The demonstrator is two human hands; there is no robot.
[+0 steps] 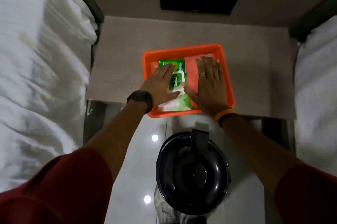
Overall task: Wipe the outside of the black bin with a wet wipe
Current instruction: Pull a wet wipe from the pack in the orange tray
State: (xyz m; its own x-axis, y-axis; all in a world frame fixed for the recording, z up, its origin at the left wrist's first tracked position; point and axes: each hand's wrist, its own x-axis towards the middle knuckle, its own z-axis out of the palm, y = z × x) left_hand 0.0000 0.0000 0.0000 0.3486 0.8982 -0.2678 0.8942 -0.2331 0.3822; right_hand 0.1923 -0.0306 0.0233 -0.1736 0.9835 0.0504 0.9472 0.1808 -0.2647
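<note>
A green and white pack of wet wipes point(177, 81) lies in an orange tray point(182, 49) on the bedside table. My left hand point(160, 85) rests flat on the left side of the pack, fingers together. Beside it, my right hand point(207, 83) lies flat in the tray, its thumb touching the pack's white flip lid. Neither hand grips anything. The black bin point(193, 172), round with a glossy lid and a lid handle, stands on the floor below the table, between my arms.
The grey bedside table point(127, 45) stands against the wall under a black switch panel point(198, 0). Beds with white bedding flank it, one on the left point(40, 70) and one on the right point(317, 87). The floor point(138, 150) is glossy white tile.
</note>
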